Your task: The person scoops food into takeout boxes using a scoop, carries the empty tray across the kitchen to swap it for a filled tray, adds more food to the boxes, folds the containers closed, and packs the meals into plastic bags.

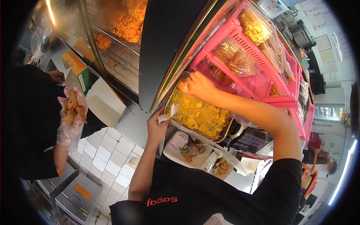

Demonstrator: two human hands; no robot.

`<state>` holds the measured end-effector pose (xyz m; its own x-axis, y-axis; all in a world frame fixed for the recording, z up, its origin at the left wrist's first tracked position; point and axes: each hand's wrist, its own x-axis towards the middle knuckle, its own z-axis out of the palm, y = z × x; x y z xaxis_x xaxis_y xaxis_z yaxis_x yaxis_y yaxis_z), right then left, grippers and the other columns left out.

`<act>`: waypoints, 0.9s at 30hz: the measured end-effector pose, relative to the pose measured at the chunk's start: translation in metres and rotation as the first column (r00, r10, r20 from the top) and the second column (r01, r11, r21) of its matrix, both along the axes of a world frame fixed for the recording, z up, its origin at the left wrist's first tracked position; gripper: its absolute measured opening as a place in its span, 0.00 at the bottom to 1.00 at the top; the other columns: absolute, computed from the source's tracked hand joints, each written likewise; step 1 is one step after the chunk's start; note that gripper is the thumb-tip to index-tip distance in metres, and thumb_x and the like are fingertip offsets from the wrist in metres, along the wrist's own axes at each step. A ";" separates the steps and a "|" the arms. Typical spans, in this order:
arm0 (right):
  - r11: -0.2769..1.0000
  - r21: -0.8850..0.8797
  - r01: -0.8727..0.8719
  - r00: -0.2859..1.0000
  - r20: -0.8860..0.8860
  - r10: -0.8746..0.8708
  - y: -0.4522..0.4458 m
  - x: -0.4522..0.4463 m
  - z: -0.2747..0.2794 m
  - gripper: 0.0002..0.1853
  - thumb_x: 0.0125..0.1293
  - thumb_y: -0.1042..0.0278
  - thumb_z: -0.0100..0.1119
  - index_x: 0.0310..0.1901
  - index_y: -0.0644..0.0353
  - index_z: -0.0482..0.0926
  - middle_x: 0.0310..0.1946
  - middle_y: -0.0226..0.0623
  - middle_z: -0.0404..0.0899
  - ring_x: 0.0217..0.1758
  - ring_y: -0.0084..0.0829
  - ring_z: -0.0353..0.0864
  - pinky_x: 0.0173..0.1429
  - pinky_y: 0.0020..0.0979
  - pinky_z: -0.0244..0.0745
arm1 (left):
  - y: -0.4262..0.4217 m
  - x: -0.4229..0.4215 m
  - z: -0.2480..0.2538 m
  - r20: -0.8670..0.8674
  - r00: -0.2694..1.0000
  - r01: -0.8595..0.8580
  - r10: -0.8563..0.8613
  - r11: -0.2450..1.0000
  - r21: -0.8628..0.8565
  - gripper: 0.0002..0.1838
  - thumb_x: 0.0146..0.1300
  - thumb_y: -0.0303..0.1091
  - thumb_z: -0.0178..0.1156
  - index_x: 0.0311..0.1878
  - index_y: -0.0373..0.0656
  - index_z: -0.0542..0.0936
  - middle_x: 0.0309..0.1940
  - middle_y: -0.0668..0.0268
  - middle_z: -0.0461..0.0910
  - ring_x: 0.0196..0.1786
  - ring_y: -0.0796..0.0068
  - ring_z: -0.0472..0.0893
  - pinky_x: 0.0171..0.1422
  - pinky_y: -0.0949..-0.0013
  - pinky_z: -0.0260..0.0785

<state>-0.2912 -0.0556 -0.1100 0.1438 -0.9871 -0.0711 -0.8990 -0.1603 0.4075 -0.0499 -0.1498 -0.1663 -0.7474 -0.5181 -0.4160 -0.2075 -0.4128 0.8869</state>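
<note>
A wire-mesh tray [229,120] in front of me holds loose yellow crumbs [198,112]. My right hand [200,88] reaches over its far end, fingers curled together on the crumbs there; how much they hold is hidden. Beside the tray's left edge, my left hand [156,125] pinches a small white paper pouch [169,113] near the rim. Below the tray stands an open white box [174,153] with a wrapped white bundle [179,140] with red print and a clear bag of fried food [194,150].
Pink baskets [258,84] with bagged food stand at the right. A display cabinet [127,56] with fried chicken [129,24] is at upper left. A co-worker's gloved hand [71,127] holds fried chicken [71,107] near an open box [107,103].
</note>
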 end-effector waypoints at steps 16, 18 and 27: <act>0.923 0.021 0.385 0.856 0.365 -0.366 0.044 0.012 0.048 0.13 0.53 0.74 0.58 0.42 0.59 0.83 0.45 0.39 0.76 0.52 0.40 0.74 0.51 0.40 0.75 | 0.002 0.003 0.005 -0.015 1.000 -0.013 0.013 0.999 -0.040 0.23 0.62 0.19 0.60 0.62 0.33 0.74 0.41 0.60 0.82 0.34 0.75 0.83 0.35 0.72 0.81; 0.928 0.039 0.371 0.857 0.370 -0.358 0.035 0.011 0.020 0.14 0.52 0.74 0.58 0.43 0.60 0.82 0.45 0.39 0.75 0.51 0.41 0.74 0.50 0.40 0.76 | 0.001 0.002 0.002 -0.016 1.000 -0.012 0.011 0.999 -0.048 0.23 0.62 0.17 0.57 0.63 0.33 0.74 0.39 0.59 0.81 0.32 0.75 0.83 0.35 0.72 0.82; 0.611 0.402 0.682 0.545 0.279 -0.791 0.137 0.056 0.026 0.17 0.55 0.79 0.55 0.48 0.65 0.80 0.51 0.46 0.74 0.55 0.48 0.75 0.53 0.44 0.77 | 0.012 0.002 0.010 0.025 0.994 -0.101 0.102 0.994 -0.033 0.23 0.62 0.17 0.56 0.62 0.34 0.73 0.41 0.59 0.80 0.32 0.76 0.82 0.33 0.74 0.81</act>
